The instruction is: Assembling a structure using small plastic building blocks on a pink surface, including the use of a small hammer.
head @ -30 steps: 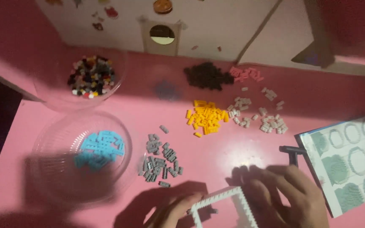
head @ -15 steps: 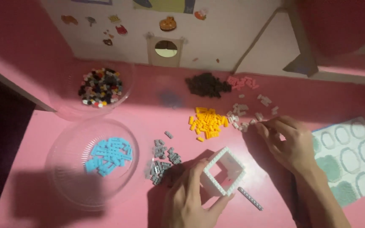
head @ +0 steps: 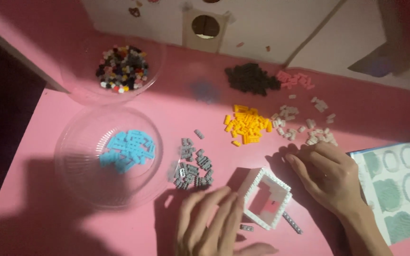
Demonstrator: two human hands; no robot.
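left hand (head: 214,223) lying open-fingered against the white brick frame (head: 266,197) near the pink table's (head: 48,223) front edge, gripping nothing; right hand (head: 326,173) resting loosely curled beside it, grip unclear. grey bricks (head: 192,163), yellow bricks (head: 247,124) and a clear bowl of blue bricks (head: 86,189) lying behind.

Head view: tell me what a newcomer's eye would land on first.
The white square frame at bottom centre, the left hand against its near side and the right hand just to its right. Then the yellow bricks mid-table and the blue bricks in the clear bowl at left.
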